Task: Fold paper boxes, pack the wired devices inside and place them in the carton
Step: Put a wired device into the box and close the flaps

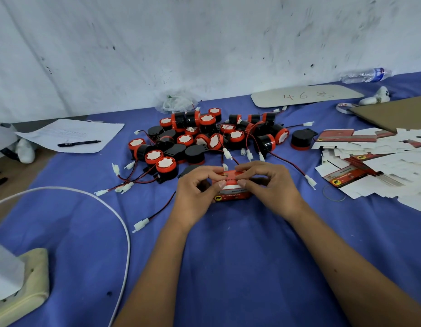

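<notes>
Close to the person, a wide patch of the blue cloth on the bench (228, 267) is lying flat between the two forearms, and that is the most open room there is. At the near left edge a cream case (23, 286) is sitting with a white block on it, and a white cable (124, 232) is curving across the cloth beside it. A little farther out, the left hand (195, 192) and the right hand (268, 185) are meeting over a small red paper box (230, 193), which is resting on the cloth in the middle of the bench. The fingers (220, 184) of both hands are curling round the box and pinching its top flap. Just past the hands, a pile of black and red wired devices (204, 138) is crowding the middle, with thin wires and white plugs trailing toward the box. To the right, flat unfolded boxes (374, 161) are spreading out to the bench edge. To the far left, a pen (78, 143) is lying on white paper (70, 135). At the back right, a brown cardboard sheet (393, 114), a grey card (306, 95) and a water bottle (366, 75) are lying near the white wall (204, 43).
</notes>
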`<state>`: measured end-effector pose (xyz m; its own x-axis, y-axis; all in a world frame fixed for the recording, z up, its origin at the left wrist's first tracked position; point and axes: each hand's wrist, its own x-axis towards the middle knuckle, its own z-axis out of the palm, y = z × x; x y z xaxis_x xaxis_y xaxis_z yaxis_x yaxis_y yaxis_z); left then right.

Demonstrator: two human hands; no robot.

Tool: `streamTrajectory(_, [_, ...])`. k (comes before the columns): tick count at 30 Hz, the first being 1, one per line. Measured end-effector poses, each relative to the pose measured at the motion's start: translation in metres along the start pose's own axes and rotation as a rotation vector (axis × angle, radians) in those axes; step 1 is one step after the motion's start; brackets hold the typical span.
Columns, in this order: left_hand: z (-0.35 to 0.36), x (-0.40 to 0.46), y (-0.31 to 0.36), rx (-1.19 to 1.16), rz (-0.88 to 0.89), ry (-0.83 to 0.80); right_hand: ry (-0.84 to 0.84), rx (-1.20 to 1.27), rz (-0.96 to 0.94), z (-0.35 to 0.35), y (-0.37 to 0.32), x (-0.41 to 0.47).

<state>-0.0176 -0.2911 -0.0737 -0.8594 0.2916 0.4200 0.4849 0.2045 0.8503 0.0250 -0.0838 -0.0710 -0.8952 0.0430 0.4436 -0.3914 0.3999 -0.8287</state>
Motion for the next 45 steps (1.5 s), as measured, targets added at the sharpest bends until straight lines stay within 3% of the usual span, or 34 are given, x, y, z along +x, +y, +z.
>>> streamTrajectory(5, [-0.002, 0.0, -0.001, 0.073, 0.069, -0.024, 0.03, -0.082, -0.012, -0.001, 0.001, 0.0])
streamTrajectory(13, [-0.002, 0.003, 0.009, 0.587, 0.323, 0.039, -0.016, -0.337, -0.22, -0.004, 0.002, 0.004])
streamTrajectory(16, [0.001, 0.0, 0.012, 0.577, 0.331, 0.042, -0.052, -0.496, -0.318, 0.002, 0.001, 0.003])
streamTrajectory(23, [0.001, -0.008, 0.01, 0.41, 0.219, 0.153, -0.047, -0.528, -0.319, 0.011, -0.001, 0.002])
streamTrajectory(38, [0.006, -0.01, 0.014, 0.6, 0.271, 0.046, -0.057, -0.555, -0.347, 0.016, -0.012, -0.001])
streamTrajectory(45, [0.006, -0.011, 0.013, 0.583, 0.285, 0.039, -0.107, -0.425, -0.268, 0.013, -0.002, -0.009])
